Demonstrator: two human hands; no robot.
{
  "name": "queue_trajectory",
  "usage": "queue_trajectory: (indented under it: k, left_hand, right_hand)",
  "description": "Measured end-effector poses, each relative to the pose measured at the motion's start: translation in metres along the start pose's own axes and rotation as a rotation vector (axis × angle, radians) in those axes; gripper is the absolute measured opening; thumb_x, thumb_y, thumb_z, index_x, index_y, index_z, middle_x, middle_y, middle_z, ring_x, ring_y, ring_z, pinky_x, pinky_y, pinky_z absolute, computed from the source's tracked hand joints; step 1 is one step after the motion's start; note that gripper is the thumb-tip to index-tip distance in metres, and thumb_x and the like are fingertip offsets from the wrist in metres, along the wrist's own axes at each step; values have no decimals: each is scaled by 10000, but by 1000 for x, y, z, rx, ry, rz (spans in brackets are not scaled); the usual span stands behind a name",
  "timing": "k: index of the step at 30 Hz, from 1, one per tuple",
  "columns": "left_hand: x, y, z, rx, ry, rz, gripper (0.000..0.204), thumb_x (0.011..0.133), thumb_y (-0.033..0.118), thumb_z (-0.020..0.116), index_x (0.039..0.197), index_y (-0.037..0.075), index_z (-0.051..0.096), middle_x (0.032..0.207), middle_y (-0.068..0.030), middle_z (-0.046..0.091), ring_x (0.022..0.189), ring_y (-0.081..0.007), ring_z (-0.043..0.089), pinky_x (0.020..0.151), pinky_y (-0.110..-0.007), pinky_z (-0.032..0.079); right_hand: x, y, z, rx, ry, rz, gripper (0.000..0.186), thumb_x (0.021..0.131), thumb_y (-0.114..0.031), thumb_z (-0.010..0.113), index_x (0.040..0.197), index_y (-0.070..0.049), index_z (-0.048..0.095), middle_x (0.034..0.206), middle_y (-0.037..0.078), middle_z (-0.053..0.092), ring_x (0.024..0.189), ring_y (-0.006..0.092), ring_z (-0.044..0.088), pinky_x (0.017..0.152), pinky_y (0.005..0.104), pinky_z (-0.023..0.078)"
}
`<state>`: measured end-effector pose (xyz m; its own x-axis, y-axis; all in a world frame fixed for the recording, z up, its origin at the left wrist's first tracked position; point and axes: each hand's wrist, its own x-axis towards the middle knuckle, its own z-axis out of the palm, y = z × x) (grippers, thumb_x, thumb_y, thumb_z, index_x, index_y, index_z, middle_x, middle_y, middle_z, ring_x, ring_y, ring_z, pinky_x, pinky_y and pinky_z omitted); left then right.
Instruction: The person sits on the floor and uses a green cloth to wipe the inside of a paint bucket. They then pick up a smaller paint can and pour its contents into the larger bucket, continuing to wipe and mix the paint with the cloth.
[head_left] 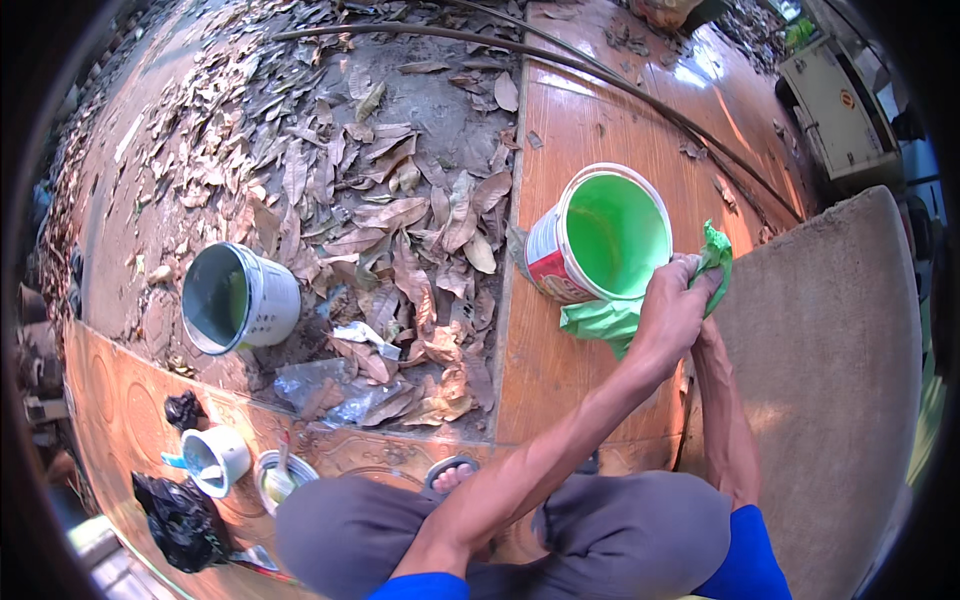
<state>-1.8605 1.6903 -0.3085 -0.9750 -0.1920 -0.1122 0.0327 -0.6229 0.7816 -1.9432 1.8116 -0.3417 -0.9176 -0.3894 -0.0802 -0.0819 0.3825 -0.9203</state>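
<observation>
A bucket with green paint coating its inside stands tilted toward me on the orange tiles. Against its near right rim is a crumpled green sheet, thin cloth or plastic; I cannot tell which. My left hand is closed on the sheet beside the rim. Close against it, my right hand is closed too, with a bunched end of the green sheet sticking up above the fingers. The left hand and wrist partly hide the right hand's grip.
A white pail lies tipped among dry leaves on the left. Nearer are a small white pot, a tub with a brush and a black plastic bag. A brown slab stands at right; a long pole crosses the tiles.
</observation>
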Motion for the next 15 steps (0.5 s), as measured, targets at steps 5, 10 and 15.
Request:
queue_trajectory:
  k: [5,10,15]
  left_hand:
    - [-15,4,6,-64,90,23,177,989,165,582,958,6,653,797,29,597,686,-32,501,601,-221,421]
    - [-12,10,16,-251,66,-25,153,993,176,589,1030,34,634,864,4,644,689,-54,591,602,-220,500]
    - [-23,29,27,-387,-63,-82,149,986,155,595,1075,37,618,956,-23,659,811,-83,632,696,-250,544]
  right_hand:
    - [-14,29,4,86,-123,-2,425,989,-395,505,1186,-29,594,986,42,637,889,131,612,745,285,512]
    - [-13,33,-11,212,-218,-30,495,1010,-465,471,1216,-30,590,1007,53,642,911,145,622,759,297,516]
    - [-61,15,-16,368,88,-253,736,940,-587,510,1413,-26,445,1291,137,545,1228,241,511,1029,405,408]
